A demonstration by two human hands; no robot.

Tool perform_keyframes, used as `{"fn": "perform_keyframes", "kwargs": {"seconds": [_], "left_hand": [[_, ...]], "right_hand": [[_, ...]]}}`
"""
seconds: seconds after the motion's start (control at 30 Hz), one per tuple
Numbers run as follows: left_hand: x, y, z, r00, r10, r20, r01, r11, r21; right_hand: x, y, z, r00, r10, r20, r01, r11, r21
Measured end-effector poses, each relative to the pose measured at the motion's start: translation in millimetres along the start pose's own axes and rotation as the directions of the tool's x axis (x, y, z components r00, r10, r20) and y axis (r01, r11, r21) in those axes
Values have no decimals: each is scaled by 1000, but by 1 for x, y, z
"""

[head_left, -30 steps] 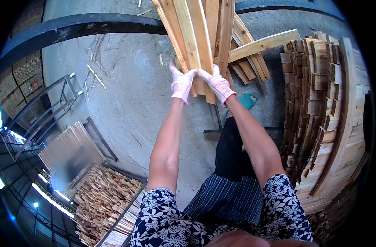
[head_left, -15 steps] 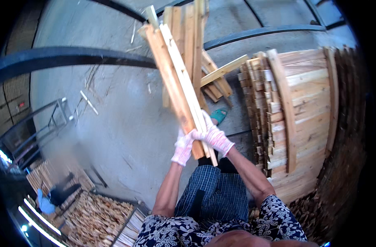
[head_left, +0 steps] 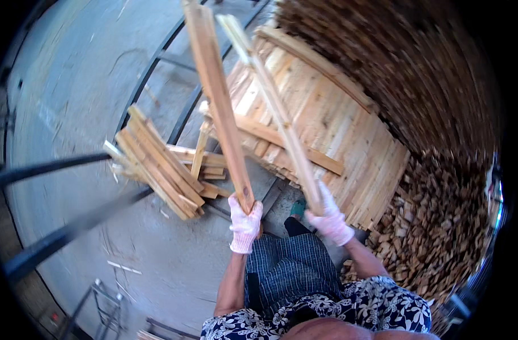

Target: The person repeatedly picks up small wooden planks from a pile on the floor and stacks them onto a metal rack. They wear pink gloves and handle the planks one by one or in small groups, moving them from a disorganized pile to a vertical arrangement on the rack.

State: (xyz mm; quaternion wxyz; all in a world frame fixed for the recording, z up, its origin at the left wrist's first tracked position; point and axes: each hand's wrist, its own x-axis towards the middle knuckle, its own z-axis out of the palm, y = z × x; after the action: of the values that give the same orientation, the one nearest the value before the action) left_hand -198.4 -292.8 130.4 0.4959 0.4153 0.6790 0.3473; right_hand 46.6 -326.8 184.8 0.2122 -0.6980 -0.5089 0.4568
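My left hand (head_left: 246, 224), in a pale pink work glove, is closed round the lower end of a long reddish-brown wooden board (head_left: 222, 107), which points up and away from me. My right hand (head_left: 329, 218), gloved alike and slightly blurred, grips the near end of paler wooden strips (head_left: 281, 122); how many lie together I cannot tell. The two loads are apart, spreading away from each other. Beyond the right-hand strips lies a broad stack of planks (head_left: 327, 113) with crosswise battens, and the strips pass in front of it.
Loose boards (head_left: 162, 164) lie heaped on the concrete floor to the left, beside black metal rails (head_left: 60, 170). A tall wall of stacked wood (head_left: 406, 68) rises at the far right, above a pile of short wood pieces (head_left: 434, 226). A metal frame (head_left: 103, 309) stands lower left.
My hands have moved apart, splitting the bundle they held together into two. The view has swung right, so the plank stack now lies ahead and the loose boards to the left.
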Motion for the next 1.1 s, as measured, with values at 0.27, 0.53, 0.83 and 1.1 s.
{"fn": "perform_keyframes", "kwargs": {"seconds": [0.27,0.53,0.83,1.1], "left_hand": [[37,-45,159,951,258,167,-302,678,670],[42,-3,221,914,273,301,-381,319,868],[192,20,306,965,171,198,-252,811,527],[204,28,325,973,94,211,-218,677,703]], "right_hand": [[-98,232,-196,963,186,-195,-267,554,-788],[-39,331,-190,931,198,-305,-360,629,-690],[59,324,-182,985,26,-171,-151,616,-773],[140,324,-336,995,-42,-93,-56,529,-847]]}}
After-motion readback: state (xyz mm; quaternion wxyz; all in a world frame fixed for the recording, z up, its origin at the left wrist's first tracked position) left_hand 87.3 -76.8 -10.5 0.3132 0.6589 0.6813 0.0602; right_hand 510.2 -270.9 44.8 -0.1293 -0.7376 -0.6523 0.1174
